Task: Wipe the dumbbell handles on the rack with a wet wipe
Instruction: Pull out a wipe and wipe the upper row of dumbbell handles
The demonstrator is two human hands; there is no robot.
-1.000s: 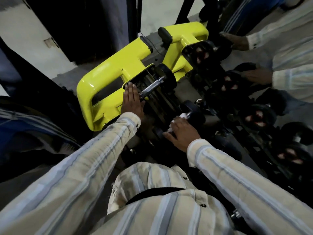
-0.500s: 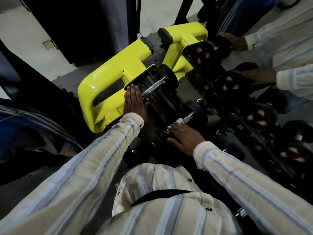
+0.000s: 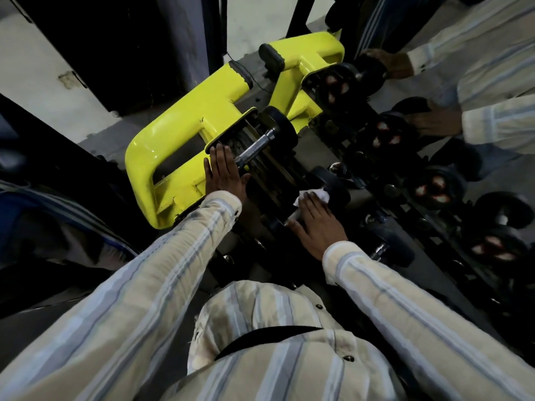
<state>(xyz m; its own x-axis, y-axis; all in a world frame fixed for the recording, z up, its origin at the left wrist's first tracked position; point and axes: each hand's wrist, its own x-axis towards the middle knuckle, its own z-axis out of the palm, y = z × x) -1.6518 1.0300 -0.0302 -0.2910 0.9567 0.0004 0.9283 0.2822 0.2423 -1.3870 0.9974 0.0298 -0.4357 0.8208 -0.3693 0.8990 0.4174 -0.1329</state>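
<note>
Right hand wiping a dumbbell handle; the bare chrome one lies under the left.

The right hand (image 3: 315,224) presses the wet wipe (image 3: 314,194) on a handle, fingers curled over it. The chrome dumbbell handle (image 3: 254,149) lies toward 11 o'clock, long axis 7-to-1, just beside the left hand (image 3: 224,172), whose fingers lie flat and together on the yellow rack frame (image 3: 173,134).

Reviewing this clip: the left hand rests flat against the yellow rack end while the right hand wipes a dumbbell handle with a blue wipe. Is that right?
Not quite: the wipe is white, not blue, as the head view shows. The rest stands: the left hand rests flat against the yellow rack end while the right hand wipes a dumbbell handle, which is mostly hidden under it.
</note>
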